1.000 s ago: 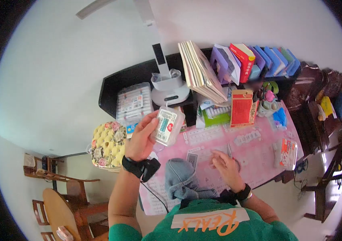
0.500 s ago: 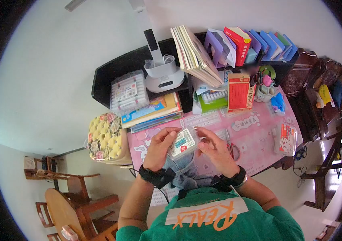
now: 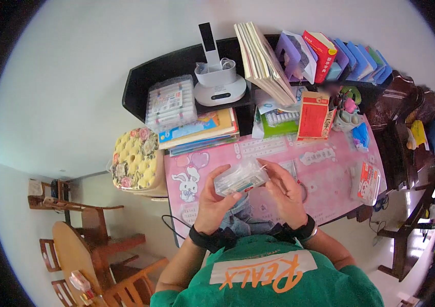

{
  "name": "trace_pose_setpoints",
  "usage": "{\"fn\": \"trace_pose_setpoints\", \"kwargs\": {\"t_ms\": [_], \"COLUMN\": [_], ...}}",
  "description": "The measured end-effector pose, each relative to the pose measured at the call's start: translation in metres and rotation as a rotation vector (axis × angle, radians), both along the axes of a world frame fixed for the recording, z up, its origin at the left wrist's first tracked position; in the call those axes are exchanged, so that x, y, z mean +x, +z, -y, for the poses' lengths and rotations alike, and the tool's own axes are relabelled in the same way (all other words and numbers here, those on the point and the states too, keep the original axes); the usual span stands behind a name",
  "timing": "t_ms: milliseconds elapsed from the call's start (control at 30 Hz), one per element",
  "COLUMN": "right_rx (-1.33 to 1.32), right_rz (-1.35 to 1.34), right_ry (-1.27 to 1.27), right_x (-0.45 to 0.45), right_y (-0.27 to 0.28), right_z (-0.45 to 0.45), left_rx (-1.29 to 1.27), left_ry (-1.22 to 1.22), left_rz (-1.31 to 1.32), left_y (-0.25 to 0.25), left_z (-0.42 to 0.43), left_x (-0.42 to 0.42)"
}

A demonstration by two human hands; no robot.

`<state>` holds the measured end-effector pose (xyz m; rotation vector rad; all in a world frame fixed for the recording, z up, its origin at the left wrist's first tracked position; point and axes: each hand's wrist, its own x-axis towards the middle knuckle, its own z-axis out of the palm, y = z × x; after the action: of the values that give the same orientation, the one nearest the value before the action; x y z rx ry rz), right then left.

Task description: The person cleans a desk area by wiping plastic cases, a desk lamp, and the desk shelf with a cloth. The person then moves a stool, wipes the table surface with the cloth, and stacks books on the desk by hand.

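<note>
A small clear plastic box (image 3: 241, 177), with a label partly showing on its near side, is held up over the front of the pink desk mat (image 3: 325, 179). My left hand (image 3: 213, 207) wraps its left end, thumb along the near edge and fingers behind. At the other end, the fingers and thumb of my right hand (image 3: 285, 197) pinch the box's corner. What fills the box is too blurred to make out. Scissors (image 3: 304, 192) lie on the mat, mostly covered by my right hand.
A red-and-white box (image 3: 368, 183) stands at the mat's right edge. Behind are a red paper packet (image 3: 314, 116), stacked books (image 3: 199, 133), a marker case (image 3: 171, 105) and a white lamp (image 3: 220, 91). A yellow floral stool (image 3: 136, 159) stands left of the desk.
The plastic box has been tipped, so its labelled face has turned toward me and its long side shows. Both hands stay on it. The whole view has shifted slightly.
</note>
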<state>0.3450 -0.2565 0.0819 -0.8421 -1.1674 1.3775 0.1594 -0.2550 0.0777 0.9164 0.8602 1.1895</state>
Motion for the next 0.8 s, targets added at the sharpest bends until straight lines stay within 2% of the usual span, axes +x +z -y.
{"fn": "trace_pose_setpoints", "kwargs": {"t_ms": [300,433,533,667,733,800], "right_rx": [0.13,0.13,0.187,0.25,0.248,0.157], "right_rz": [0.117,0.094,0.266,0.363,0.381,0.218], "right_ry": [-0.03,-0.067,-0.061,-0.062,-0.057,-0.087], "right_x": [-0.001,-0.003,0.002,0.002,0.002,-0.002], "right_y": [0.002,0.003,0.001,0.006,0.007,0.005], "right_z": [-0.002,-0.001,-0.003,-0.004,-0.004,-0.002], "left_rx": [0.123,0.096,0.093,0.059,0.055,0.049], "left_ry": [0.067,0.041,0.039,0.029,0.028,0.034], "left_rz": [-0.151,-0.109,-0.106,-0.064,-0.068,-0.103], "left_y": [0.008,0.007,0.009,0.01,0.012,0.015], "left_z": [0.001,0.003,0.003,0.004,0.006,0.007], "left_x": [0.005,0.006,0.007,0.008,0.008,0.009]}}
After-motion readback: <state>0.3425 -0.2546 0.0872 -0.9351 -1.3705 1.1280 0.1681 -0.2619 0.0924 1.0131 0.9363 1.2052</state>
